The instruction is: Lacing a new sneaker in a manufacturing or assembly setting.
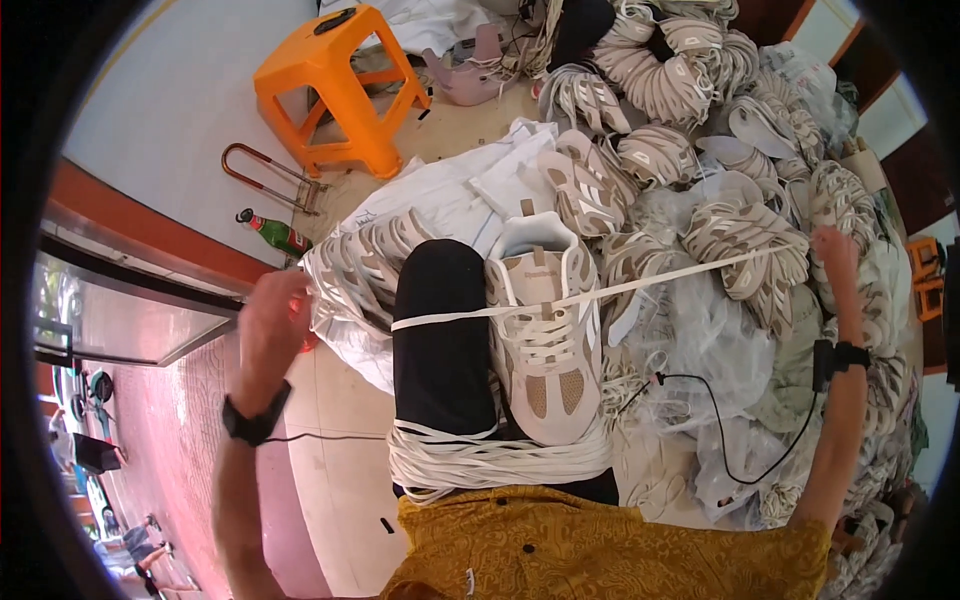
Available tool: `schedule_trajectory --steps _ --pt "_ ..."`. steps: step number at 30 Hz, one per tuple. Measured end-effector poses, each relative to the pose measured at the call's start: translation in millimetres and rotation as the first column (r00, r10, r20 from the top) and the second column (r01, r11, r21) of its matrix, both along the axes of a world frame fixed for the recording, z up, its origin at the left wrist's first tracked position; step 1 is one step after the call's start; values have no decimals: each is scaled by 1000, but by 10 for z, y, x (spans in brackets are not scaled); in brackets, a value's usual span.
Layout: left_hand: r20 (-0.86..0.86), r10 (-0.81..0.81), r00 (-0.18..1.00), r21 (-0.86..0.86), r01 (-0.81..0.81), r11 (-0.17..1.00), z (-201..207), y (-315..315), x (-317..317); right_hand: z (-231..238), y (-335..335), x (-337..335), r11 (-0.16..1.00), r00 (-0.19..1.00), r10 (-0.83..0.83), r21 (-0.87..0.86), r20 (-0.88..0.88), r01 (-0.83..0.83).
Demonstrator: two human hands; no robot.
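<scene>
So the shoe [548, 405] is sitting right beside the black-clad knee [440, 280], toe pointing at the bundle [500, 465] of laces, and a lace [680, 272] is running across it. For this bit I'd be drawing that lace through smoothly, leaving it flat, evening the sides and not letting it snag. The right hand [836, 252] is sitting far out, fingers curled, and looks to be gripping the lace. The left hand [277, 315] is hovering off left, fingers bent; can't tell if it's holding anything.
</scene>
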State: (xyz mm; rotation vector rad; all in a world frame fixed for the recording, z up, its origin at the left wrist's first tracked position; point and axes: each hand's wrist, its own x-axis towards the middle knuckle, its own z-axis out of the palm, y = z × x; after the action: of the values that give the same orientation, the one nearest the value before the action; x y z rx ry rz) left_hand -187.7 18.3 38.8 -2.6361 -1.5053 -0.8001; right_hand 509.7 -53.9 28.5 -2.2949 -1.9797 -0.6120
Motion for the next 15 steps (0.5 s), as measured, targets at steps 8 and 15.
schedule_trajectory --steps 8,15 --pt "232 86 969 -670 95 737 -549 -469 1588 -375 -97 -275 982 983 -113 -166 -143 88" --pt "531 154 833 -773 402 490 -494 -90 1608 -446 -258 -81 976 944 -198 -139 -265 166"
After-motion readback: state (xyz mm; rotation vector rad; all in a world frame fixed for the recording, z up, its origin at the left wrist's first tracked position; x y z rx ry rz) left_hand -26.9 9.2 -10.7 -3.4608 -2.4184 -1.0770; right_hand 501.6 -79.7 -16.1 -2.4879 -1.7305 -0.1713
